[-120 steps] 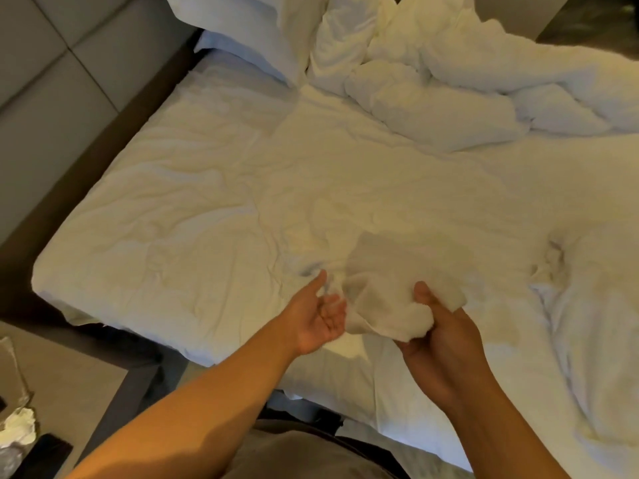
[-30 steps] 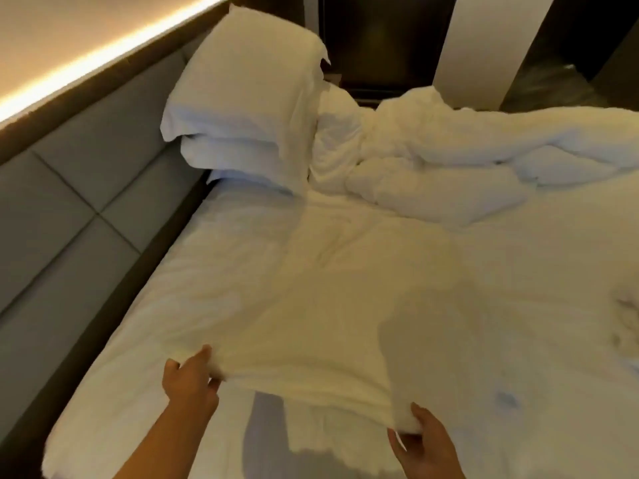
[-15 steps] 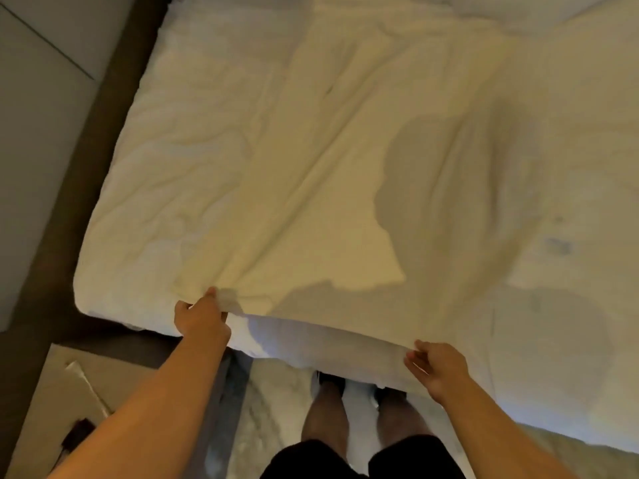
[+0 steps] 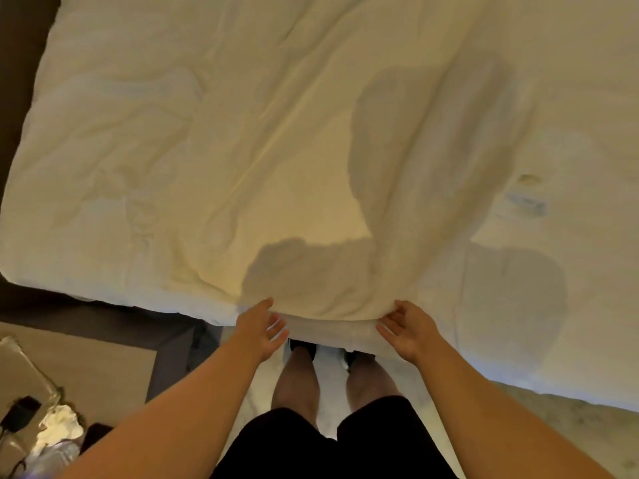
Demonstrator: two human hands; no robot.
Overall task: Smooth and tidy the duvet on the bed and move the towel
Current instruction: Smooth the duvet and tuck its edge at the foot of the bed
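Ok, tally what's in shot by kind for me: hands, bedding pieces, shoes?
Hands: 2, left hand and right hand, both open at the duvet edge
Duvets: 1
Shoes: 2, dark shoes partly hidden under the hem
Towels: 0 that I can tell apart
Total: 5

duvet [image 4: 242,150] on bed | left hand [image 4: 261,328], right hand [image 4: 408,328] at its near edge

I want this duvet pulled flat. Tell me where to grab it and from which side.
Grip the duvet along its near hem, where the left hand and right hand are. Come from the foot side: the long creases run toward that edge.
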